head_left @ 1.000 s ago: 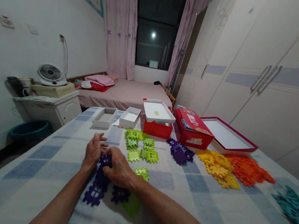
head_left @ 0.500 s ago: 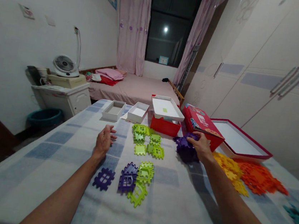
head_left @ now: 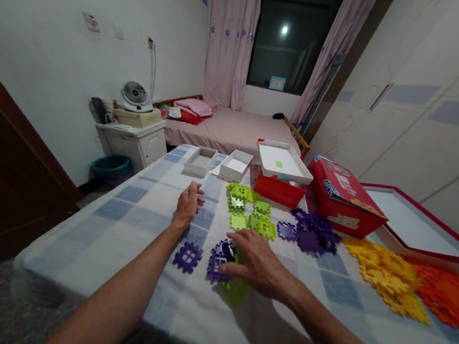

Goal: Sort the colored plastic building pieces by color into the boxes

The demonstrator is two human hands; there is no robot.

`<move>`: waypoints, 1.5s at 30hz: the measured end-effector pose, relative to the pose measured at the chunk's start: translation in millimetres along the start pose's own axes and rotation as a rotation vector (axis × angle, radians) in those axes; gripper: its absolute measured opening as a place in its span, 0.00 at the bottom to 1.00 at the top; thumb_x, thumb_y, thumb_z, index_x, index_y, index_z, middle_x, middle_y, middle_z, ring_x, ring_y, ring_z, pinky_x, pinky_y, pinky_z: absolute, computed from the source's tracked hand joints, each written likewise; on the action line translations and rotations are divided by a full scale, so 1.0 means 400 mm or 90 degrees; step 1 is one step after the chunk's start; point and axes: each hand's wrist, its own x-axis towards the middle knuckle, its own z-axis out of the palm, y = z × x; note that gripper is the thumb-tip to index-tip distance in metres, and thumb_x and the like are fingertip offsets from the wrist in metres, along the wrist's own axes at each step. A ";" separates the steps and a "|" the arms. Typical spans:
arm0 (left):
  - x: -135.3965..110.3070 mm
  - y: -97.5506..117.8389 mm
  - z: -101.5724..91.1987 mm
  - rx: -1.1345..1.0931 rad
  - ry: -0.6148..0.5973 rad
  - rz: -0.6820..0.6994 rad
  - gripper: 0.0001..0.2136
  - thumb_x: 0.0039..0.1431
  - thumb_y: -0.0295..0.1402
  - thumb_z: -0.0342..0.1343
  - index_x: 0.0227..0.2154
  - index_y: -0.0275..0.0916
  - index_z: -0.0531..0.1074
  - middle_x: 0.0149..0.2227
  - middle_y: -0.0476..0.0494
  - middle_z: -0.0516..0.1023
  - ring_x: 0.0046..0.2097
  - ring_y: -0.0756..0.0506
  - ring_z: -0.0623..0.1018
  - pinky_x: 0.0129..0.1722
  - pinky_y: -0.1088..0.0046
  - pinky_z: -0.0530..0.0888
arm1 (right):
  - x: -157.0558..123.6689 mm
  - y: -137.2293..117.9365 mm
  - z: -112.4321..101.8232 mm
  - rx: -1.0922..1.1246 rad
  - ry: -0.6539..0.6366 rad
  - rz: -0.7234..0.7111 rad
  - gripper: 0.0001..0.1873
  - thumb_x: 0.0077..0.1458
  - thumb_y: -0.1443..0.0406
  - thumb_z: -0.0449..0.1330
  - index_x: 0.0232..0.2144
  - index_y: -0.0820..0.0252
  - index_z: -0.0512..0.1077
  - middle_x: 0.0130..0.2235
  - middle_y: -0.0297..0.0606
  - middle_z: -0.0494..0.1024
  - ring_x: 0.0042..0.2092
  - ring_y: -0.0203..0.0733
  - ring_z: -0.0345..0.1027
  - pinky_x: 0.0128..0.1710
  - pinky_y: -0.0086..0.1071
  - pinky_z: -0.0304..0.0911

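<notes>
My right hand (head_left: 258, 262) lies over a small joined cluster of flat plastic pieces near the table's front, fingers stretched out. Its fingertips touch a purple piece (head_left: 219, 255), and a green piece (head_left: 234, 292) shows under the palm. A single purple grid piece (head_left: 188, 257) lies just left of the cluster. My left hand (head_left: 188, 203) rests flat on the checked tablecloth (head_left: 132, 222), fingers apart, holding nothing. Behind the cluster lie a green pile (head_left: 249, 213) and a purple pile (head_left: 314, 236), with one loose purple piece (head_left: 287, 231) between them.
Yellow pieces (head_left: 387, 275) and orange pieces (head_left: 448, 291) spread to the right. Two small white boxes (head_left: 200, 160), a red box with a white tray (head_left: 281, 175), a red carton (head_left: 344, 199) and its lid (head_left: 422, 227) stand behind. Left: fan (head_left: 135, 95), teal basin (head_left: 110, 167), dark door (head_left: 4, 185).
My right hand went out to the purple pile and has come back onto the joined cluster. My left hand stayed on the cloth. The view has swung left.
</notes>
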 end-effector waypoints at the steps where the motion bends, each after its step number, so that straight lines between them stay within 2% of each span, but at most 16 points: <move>1: 0.000 0.000 0.001 -0.004 -0.001 -0.005 0.33 0.58 0.58 0.37 0.44 0.31 0.70 0.36 0.38 0.75 0.28 0.50 0.74 0.18 0.79 0.66 | 0.010 -0.021 0.018 -0.044 -0.020 0.007 0.32 0.49 0.49 0.64 0.52 0.60 0.68 0.50 0.47 0.70 0.52 0.53 0.60 0.52 0.47 0.54; 4: 0.001 0.001 0.003 -0.014 -0.003 -0.015 0.33 0.58 0.58 0.37 0.44 0.31 0.70 0.36 0.38 0.75 0.28 0.50 0.74 0.17 0.79 0.65 | 0.032 -0.043 0.048 -0.115 -0.034 0.051 0.33 0.45 0.50 0.67 0.49 0.62 0.69 0.47 0.48 0.70 0.50 0.54 0.59 0.48 0.46 0.54; 8: 0.001 0.002 0.005 -0.016 -0.005 -0.016 0.33 0.58 0.58 0.37 0.44 0.31 0.70 0.37 0.37 0.75 0.27 0.51 0.75 0.18 0.79 0.65 | 0.038 -0.030 0.058 -0.076 -0.027 0.056 0.25 0.44 0.56 0.68 0.43 0.61 0.70 0.44 0.43 0.68 0.47 0.49 0.59 0.44 0.40 0.54; 14: -0.004 0.007 0.002 -0.014 -0.013 -0.016 0.32 0.60 0.56 0.36 0.44 0.31 0.70 0.38 0.37 0.75 0.28 0.51 0.74 0.19 0.79 0.65 | 0.045 -0.020 0.032 0.009 0.041 0.033 0.05 0.55 0.64 0.57 0.32 0.61 0.67 0.35 0.37 0.68 0.39 0.41 0.59 0.40 0.34 0.53; 17: -0.005 0.010 0.002 -0.015 -0.012 -0.017 0.32 0.60 0.56 0.36 0.45 0.31 0.69 0.38 0.36 0.74 0.28 0.50 0.74 0.19 0.79 0.66 | 0.068 -0.048 0.018 0.044 0.073 -0.009 0.05 0.56 0.64 0.57 0.32 0.61 0.66 0.36 0.37 0.68 0.40 0.41 0.59 0.41 0.34 0.54; 19: -0.004 0.012 0.000 -0.025 -0.007 -0.030 0.33 0.59 0.57 0.35 0.45 0.30 0.69 0.37 0.36 0.74 0.27 0.50 0.74 0.19 0.79 0.66 | 0.085 -0.077 0.030 0.062 0.018 -0.071 0.05 0.55 0.64 0.58 0.32 0.60 0.66 0.38 0.38 0.68 0.42 0.41 0.59 0.43 0.35 0.54; 22: -0.002 0.013 -0.003 -0.036 0.001 -0.039 0.35 0.58 0.58 0.34 0.44 0.29 0.69 0.37 0.36 0.74 0.28 0.50 0.74 0.19 0.78 0.66 | 0.102 -0.116 0.077 0.036 -0.050 -0.124 0.06 0.54 0.63 0.59 0.31 0.61 0.66 0.39 0.40 0.68 0.44 0.43 0.58 0.48 0.39 0.55; 24: -0.001 0.012 -0.005 -0.042 0.000 -0.037 0.36 0.58 0.59 0.34 0.45 0.28 0.69 0.37 0.35 0.74 0.28 0.50 0.74 0.20 0.78 0.66 | 0.107 -0.127 0.110 0.013 -0.040 -0.134 0.06 0.53 0.64 0.59 0.31 0.61 0.66 0.40 0.41 0.68 0.45 0.44 0.58 0.49 0.40 0.55; 27: 0.000 0.008 -0.005 -0.046 -0.005 -0.037 0.36 0.56 0.60 0.36 0.44 0.28 0.69 0.37 0.35 0.74 0.28 0.49 0.74 0.20 0.78 0.66 | 0.103 -0.127 0.140 0.032 -0.017 -0.145 0.06 0.51 0.66 0.59 0.32 0.61 0.66 0.41 0.42 0.67 0.41 0.42 0.59 0.44 0.37 0.58; 29: 0.000 0.006 -0.005 -0.042 -0.006 -0.032 0.36 0.55 0.60 0.37 0.44 0.29 0.70 0.37 0.36 0.75 0.28 0.49 0.74 0.20 0.77 0.66 | 0.098 -0.126 0.148 0.051 0.006 -0.158 0.07 0.50 0.67 0.59 0.33 0.61 0.66 0.41 0.42 0.66 0.41 0.42 0.59 0.41 0.34 0.59; 34: -0.001 0.003 -0.011 -0.026 -0.015 -0.022 0.34 0.56 0.59 0.37 0.43 0.31 0.70 0.36 0.38 0.75 0.29 0.49 0.74 0.20 0.77 0.67 | 0.087 -0.137 0.145 0.092 0.057 -0.165 0.11 0.47 0.67 0.63 0.34 0.60 0.66 0.43 0.43 0.66 0.45 0.44 0.59 0.43 0.34 0.59; 37: -0.002 0.004 -0.013 -0.024 -0.020 -0.027 0.34 0.55 0.59 0.38 0.42 0.31 0.70 0.36 0.38 0.75 0.29 0.49 0.75 0.20 0.76 0.67 | 0.076 -0.113 0.106 0.144 0.099 -0.112 0.11 0.47 0.70 0.60 0.36 0.58 0.66 0.38 0.38 0.69 0.42 0.41 0.62 0.42 0.33 0.60; 39: -0.001 0.006 -0.013 -0.020 -0.021 -0.025 0.34 0.54 0.60 0.38 0.41 0.32 0.71 0.36 0.38 0.75 0.29 0.48 0.75 0.20 0.76 0.67 | 0.060 -0.059 0.052 0.186 0.170 -0.031 0.14 0.46 0.72 0.58 0.38 0.56 0.65 0.37 0.35 0.71 0.39 0.39 0.64 0.41 0.32 0.60; 42: -0.001 0.009 -0.012 -0.014 -0.022 -0.026 0.35 0.53 0.61 0.39 0.40 0.32 0.71 0.36 0.38 0.75 0.28 0.48 0.74 0.20 0.75 0.67 | 0.023 0.081 -0.063 0.208 0.300 0.138 0.19 0.46 0.71 0.56 0.43 0.56 0.64 0.37 0.34 0.73 0.38 0.39 0.67 0.41 0.32 0.62; 44: -0.001 0.010 -0.011 -0.011 -0.025 -0.028 0.35 0.52 0.61 0.39 0.40 0.32 0.72 0.35 0.38 0.76 0.28 0.48 0.74 0.20 0.75 0.66 | -0.003 0.189 -0.140 0.109 0.387 0.235 0.18 0.48 0.69 0.55 0.44 0.58 0.65 0.40 0.36 0.74 0.41 0.40 0.68 0.44 0.34 0.61; 45: -0.001 0.009 -0.010 -0.010 -0.026 -0.027 0.35 0.52 0.62 0.39 0.40 0.32 0.72 0.35 0.38 0.76 0.28 0.48 0.74 0.20 0.75 0.66 | -0.014 0.238 -0.172 0.053 0.401 0.278 0.17 0.49 0.68 0.54 0.44 0.59 0.66 0.40 0.37 0.75 0.42 0.40 0.68 0.45 0.34 0.61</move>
